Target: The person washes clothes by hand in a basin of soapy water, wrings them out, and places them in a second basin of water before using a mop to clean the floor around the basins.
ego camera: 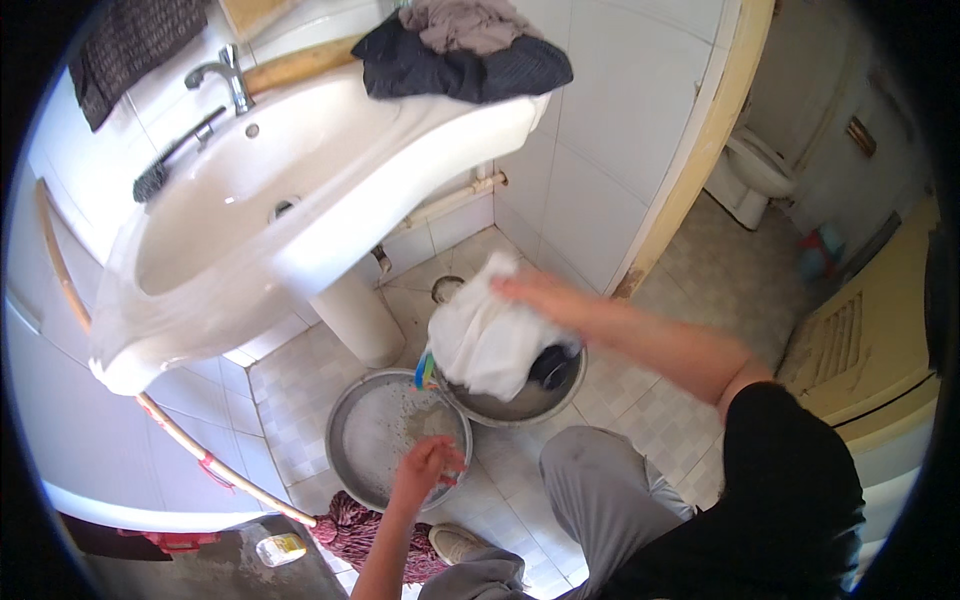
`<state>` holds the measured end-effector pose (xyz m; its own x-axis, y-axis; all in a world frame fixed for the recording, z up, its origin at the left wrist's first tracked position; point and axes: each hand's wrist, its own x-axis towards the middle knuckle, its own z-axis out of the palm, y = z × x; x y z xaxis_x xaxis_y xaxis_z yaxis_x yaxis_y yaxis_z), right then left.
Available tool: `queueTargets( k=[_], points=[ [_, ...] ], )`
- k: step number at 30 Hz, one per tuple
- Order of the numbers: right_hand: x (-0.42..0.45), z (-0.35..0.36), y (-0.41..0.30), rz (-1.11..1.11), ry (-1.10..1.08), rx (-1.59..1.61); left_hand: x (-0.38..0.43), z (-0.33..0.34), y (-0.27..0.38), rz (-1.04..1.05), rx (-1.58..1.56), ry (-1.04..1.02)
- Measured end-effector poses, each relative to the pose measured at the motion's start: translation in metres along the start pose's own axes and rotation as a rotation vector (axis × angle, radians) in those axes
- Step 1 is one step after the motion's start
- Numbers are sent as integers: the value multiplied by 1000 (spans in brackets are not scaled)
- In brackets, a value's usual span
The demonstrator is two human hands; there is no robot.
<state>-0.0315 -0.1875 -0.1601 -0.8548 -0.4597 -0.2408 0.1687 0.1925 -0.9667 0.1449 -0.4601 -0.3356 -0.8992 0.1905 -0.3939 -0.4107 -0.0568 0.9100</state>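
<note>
My right hand (541, 297) is at the upper part of a bunched white cloth (480, 341) and grips it; motion blurs the fingers. The cloth hangs over the right metal basin (517, 416) and hides much of its inside. A dark item (551, 367) shows in that basin beside the cloth. My left hand (435, 459), fingers loosely apart and holding nothing, is over the near right side of the left metal basin (337, 465). Sudsy, cloudy water (375, 435) lies in this basin. Between the two basins, a blue and green strip (424, 369) shows at the rim.
A white pedestal sink (360, 202) stands ahead, with dark and taupe clothes (465, 64) on its right end. A mop head (360, 529) lies by my shoe (454, 541), its handle (180, 435) slanting left. A doorway on the right shows a toilet (754, 169).
</note>
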Motion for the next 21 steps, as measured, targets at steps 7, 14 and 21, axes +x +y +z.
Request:
queueTargets(
  k=[7, 14, 21],
  points=[
    [-42, -72, -274, -698, 33, 77, -86, -20, 7, -298, 57, -34],
    [59, -125, -380, -923, 389, -251, -104, 25, 89, -203, -68, 74],
    [119, -122, -323, -237, 117, -446, -133, 46, 96, -225, -120, 42]
  ],
)
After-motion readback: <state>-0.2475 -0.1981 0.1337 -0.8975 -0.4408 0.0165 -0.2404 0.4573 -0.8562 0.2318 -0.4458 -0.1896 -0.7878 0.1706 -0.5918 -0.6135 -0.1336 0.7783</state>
